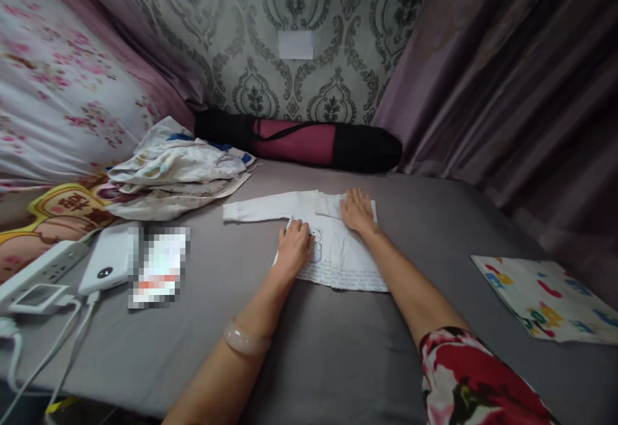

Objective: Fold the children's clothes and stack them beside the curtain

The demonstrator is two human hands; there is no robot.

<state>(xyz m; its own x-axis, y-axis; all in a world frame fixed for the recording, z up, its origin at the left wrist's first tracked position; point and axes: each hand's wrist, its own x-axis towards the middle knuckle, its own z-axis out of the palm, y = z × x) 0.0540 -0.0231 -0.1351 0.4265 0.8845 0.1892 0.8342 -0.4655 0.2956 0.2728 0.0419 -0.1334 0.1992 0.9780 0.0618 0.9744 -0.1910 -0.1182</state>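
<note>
A small white long-sleeved shirt lies on the grey bed sheet, a line drawing and rows of fine print on its front. Its left-hand sleeve stretches out flat, while the other sleeve is folded in across the chest. My left hand rests on the front beside the drawing, fingers slightly bent and partly covering it. Farther right, my right hand presses flat on the folded part near the shoulder, fingers stretched out. Neither hand grips the cloth as far as I can see.
Crumpled clothes lie at the back left. A black and maroon long bag runs along the wall. At left are a power strip, a power bank with cables and a blurred packet. A folded patterned cloth lies right.
</note>
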